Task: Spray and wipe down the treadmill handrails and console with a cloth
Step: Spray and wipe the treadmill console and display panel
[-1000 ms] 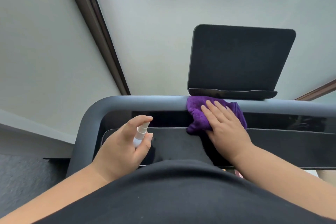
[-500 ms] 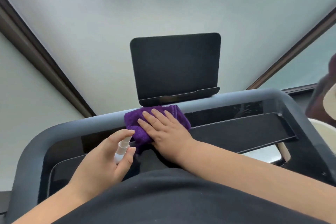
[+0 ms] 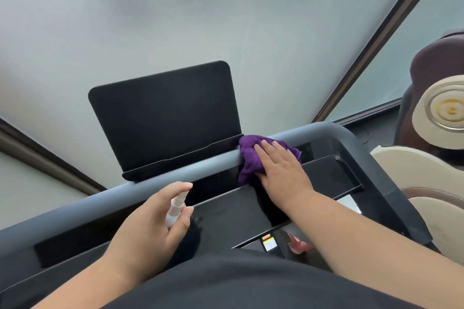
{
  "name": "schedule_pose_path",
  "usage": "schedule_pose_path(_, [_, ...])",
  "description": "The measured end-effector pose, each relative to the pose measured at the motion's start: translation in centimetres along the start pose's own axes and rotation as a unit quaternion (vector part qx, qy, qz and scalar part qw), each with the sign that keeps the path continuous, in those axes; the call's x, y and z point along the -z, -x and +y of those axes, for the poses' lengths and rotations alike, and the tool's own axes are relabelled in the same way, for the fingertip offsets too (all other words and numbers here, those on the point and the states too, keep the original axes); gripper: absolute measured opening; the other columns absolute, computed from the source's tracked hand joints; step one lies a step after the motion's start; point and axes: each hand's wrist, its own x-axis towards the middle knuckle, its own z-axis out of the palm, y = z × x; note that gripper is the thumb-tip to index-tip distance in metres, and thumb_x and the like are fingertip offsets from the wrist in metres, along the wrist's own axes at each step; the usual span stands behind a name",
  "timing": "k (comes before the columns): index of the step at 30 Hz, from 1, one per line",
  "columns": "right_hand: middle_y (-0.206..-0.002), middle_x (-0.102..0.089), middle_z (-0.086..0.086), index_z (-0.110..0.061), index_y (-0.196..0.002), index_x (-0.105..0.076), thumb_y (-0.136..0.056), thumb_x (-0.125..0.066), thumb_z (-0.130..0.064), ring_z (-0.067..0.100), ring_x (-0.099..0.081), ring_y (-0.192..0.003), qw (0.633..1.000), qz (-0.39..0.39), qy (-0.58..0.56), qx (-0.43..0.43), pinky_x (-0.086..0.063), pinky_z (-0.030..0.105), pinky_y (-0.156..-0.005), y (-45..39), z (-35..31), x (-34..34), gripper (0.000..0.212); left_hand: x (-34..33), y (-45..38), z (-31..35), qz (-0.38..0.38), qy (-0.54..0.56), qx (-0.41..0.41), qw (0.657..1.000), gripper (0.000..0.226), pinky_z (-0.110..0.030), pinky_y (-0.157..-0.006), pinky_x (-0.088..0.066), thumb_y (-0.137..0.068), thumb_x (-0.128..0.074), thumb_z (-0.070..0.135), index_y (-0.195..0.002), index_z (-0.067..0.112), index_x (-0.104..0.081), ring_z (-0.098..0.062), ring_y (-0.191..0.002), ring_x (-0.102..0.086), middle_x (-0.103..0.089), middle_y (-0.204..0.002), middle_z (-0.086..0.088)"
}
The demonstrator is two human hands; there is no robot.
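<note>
A purple cloth lies over the grey front handrail of the treadmill, just right of the black tablet holder. My right hand presses flat on the cloth with straight fingers. My left hand grips a small white spray bottle, index finger on its top, held over the glossy black console panel. The cloth's lower part hangs over the dark display strip behind the panel.
The handrail bends down at the right corner. A maroon and cream massage chair stands close on the right. A frosted wall with dark frame strips is right behind the treadmill. My black shirt fills the bottom.
My right hand has slid the cloth to the right along the handrail, from under the tablet holder to past its right end. My head has turned. The left hand keeps the spray bottle.
</note>
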Motion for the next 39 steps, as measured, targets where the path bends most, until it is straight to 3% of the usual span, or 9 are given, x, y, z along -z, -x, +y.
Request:
schedule_pose_path(4, [-0.168,-0.006,0.001,-0.024,-0.160,-0.009,-0.104,-0.035,-0.048,0.025,-0.001,-0.154,0.999,-0.014,-0.029,-0.023,-0.004,0.047,-0.124,-0.1,0.7,0.4,0.066,-1.7,-2.1,3.0,0.006,-0.001,0.029,1.000,0.041,-0.009,-0.065,-0.038,-0.088,-0.063,0.035,-0.119,0.052,-0.042,0.012,-0.086,-0.054,-0.055,-0.090,0.033])
schedule_pose_path(8, [-0.153,-0.043,0.017,-0.016,-0.149,-0.043,-0.087,-0.058,-0.052,0.041,-0.038,-0.141,0.998,0.005,-0.010,0.058,-0.032,0.061,-0.110,0.3,-1.4,-1.4,0.073,-3.1,-3.7,5.5,0.018,-0.010,0.059,0.998,0.043,-0.007,-0.068,-0.037,-0.087,-0.062,0.034,-0.118,0.054,-0.039,0.013,-0.090,-0.053,-0.054,-0.095,0.035])
schedule_pose_path(10, [-0.151,-0.045,0.014,-0.020,-0.149,-0.039,-0.087,-0.050,-0.056,0.039,-0.041,-0.139,0.995,0.015,-0.003,0.095,-0.029,0.060,-0.112,-0.1,-0.5,-2.3,0.072,-3.8,-4.1,6.5,0.015,-0.016,0.070,0.997,0.043,-0.007,-0.069,-0.037,-0.087,-0.062,0.034,-0.118,0.053,-0.039,0.013,-0.091,-0.053,-0.053,-0.097,0.037])
schedule_pose_path(13, [-0.156,-0.041,0.007,-0.027,-0.153,-0.025,-0.091,-0.032,-0.054,0.032,-0.039,-0.142,0.991,0.029,0.002,0.134,-0.015,0.054,-0.117,-1.0,2.5,-2.1,0.068,-5.2,-4.4,7.9,0.005,-0.019,0.084,0.996,0.045,-0.008,-0.069,-0.038,-0.087,-0.063,0.033,-0.119,0.054,-0.038,0.010,-0.091,-0.054,-0.054,-0.098,0.035])
schedule_pose_path(20, [-0.168,-0.004,-0.003,-0.036,-0.159,-0.002,-0.103,-0.039,-0.048,0.025,0.000,-0.154,0.992,0.048,-0.024,0.114,0.006,0.047,-0.121,-1.8,9.7,-0.7,0.068,-8.1,-5.4,11.1,0.000,-0.017,0.086,0.996,0.047,-0.020,-0.072,-0.042,-0.086,-0.062,0.033,-0.121,0.052,-0.037,0.002,-0.085,-0.058,-0.057,-0.092,0.027])
schedule_pose_path(22, [-0.167,-0.008,-0.003,-0.035,-0.159,-0.008,-0.101,-0.042,-0.045,0.025,-0.004,-0.154,0.993,0.062,-0.033,0.096,0.002,0.048,-0.122,-1.9,11.8,-0.7,0.068,-8.6,-5.7,11.7,0.002,-0.017,0.088,0.996,0.047,-0.018,-0.072,-0.041,-0.086,-0.062,0.034,-0.121,0.053,-0.037,0.004,-0.087,-0.057,-0.057,-0.092,0.028])
schedule_pose_path(28, [-0.150,-0.048,0.007,-0.026,-0.147,-0.047,-0.088,-0.070,-0.023,0.034,-0.041,-0.139,0.986,0.136,-0.079,0.051,-0.022,0.048,-0.114,-1.6,16.1,-1.4,0.063,-9.2,-6.0,12.5,0.007,-0.023,0.098,0.995,0.047,-0.018,-0.071,-0.041,-0.086,-0.062,0.035,-0.122,0.052,-0.037,0.002,-0.086,-0.058,-0.055,-0.096,0.031])
schedule_pose_path(34, [-0.138,-0.056,0.004,-0.027,-0.143,-0.052,-0.087,-0.047,-0.037,0.033,-0.050,-0.117,0.953,0.184,-0.241,0.016,-0.037,0.050,-0.100,-1.0,14.0,1.9,0.057,-9.1,-6.4,12.9,0.004,-0.022,0.090,0.996,0.046,-0.021,-0.072,-0.043,-0.086,-0.063,0.035,-0.121,0.052,-0.039,-0.001,-0.085,-0.057,-0.058,-0.093,0.026])
schedule_pose_path(39, [-0.136,-0.058,0.000,-0.026,-0.143,-0.054,-0.090,-0.046,-0.046,0.030,-0.054,-0.115,0.926,0.199,-0.318,0.040,-0.043,0.051,-0.100,2.8,13.6,3.6,0.058,-9.3,-6.9,13.8,-0.020,-0.024,0.071,0.997,0.049,-0.025,-0.072,-0.043,-0.084,-0.063,0.036,-0.113,0.065,-0.036,0.001,-0.085,-0.058,-0.060,-0.095,0.024])
